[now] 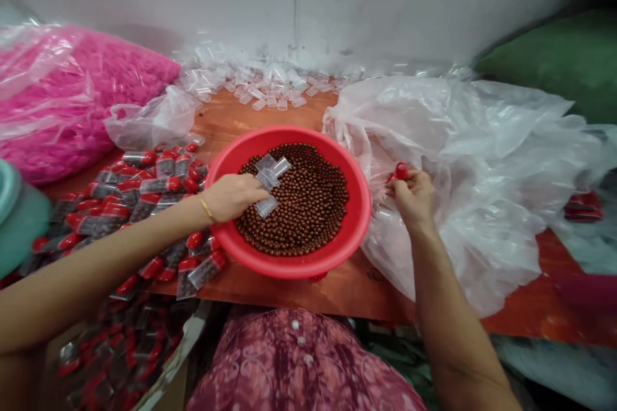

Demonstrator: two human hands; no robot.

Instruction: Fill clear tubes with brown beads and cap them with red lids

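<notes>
A red basin (362, 231) on the table holds a heap of small round brown balls (308, 212). My left hand (236, 198) reaches over the basin's left rim, fingers closed around small clear plastic containers (268, 176). Several of these stick out past the fingertips, just over the balls; whether some rest on the heap I cannot tell. To the right of the basin, my right hand (415, 196) pinches a red cap (401, 171) above a crumpled clear plastic bag (463, 141).
Filled containers with red caps (159, 185) pile up left of the basin, and more fill a box (178, 359) below the table edge. Loose clear containers (274, 90) lie by the wall. A bag of pink pieces (81, 90) and a teal tub (22, 218) stand at left.
</notes>
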